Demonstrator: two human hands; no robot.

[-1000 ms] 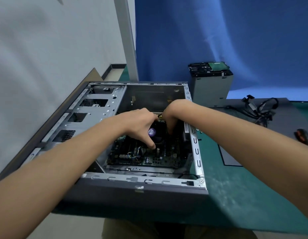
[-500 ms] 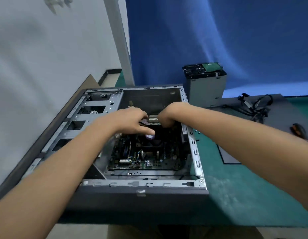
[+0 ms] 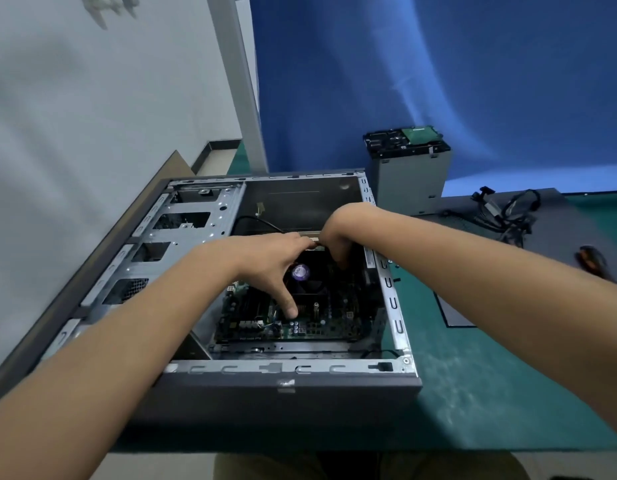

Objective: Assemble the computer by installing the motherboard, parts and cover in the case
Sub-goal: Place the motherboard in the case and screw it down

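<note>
In the case [image 3: 289,369], my left hand [image 3: 265,258] is spread over the cooler [image 3: 302,272], thumb pressing the motherboard [image 3: 322,329]. My right hand [image 3: 338,237] curls down; what it grasps I cannot tell.

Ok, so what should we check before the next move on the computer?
1. Board lies inside the case: ok.
2. Board screwed down: cannot tell.
3. Left hand and right hand both at the board's far edge: ok.
4. What the right hand's grip holds: cannot tell, fingers hidden.
5. Cables lie outside the case, on the grey panel: ok.
6. Screwdriver lies out to the right of the case: ok.
</note>
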